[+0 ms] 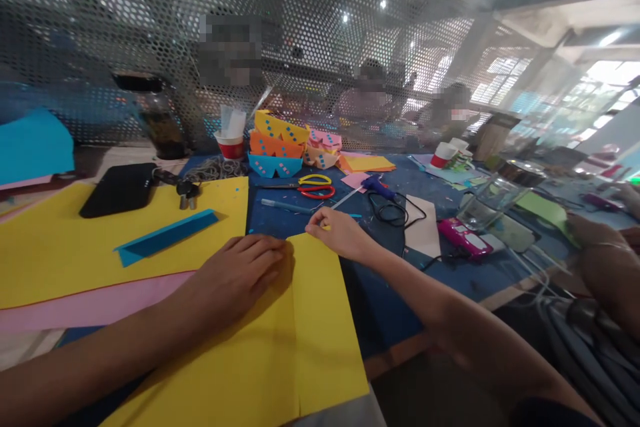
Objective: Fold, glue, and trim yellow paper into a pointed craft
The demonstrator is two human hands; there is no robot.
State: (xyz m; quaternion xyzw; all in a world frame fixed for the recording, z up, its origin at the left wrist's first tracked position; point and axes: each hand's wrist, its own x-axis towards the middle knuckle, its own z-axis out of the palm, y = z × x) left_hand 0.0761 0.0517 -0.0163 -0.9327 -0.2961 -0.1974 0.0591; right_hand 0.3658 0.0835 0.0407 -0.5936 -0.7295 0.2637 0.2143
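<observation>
A large yellow paper sheet lies before me, with a straight crease running down it. My left hand rests palm down on the sheet, left of the crease, its fingers lying flat. At the far edge of the same sheet, my right hand is closed in a pinch on the paper. A thin whitish stick lies just beyond those fingers. Past both hands are scissors with red and yellow handles and a capped pen. A folded blue paper strip lies to the left.
Paper crowns and a red cup stand by the perforated screen. A blue glue gun trails black cable. A phone and keys lie left. At right are a magenta device, a glass jar and another person's arm.
</observation>
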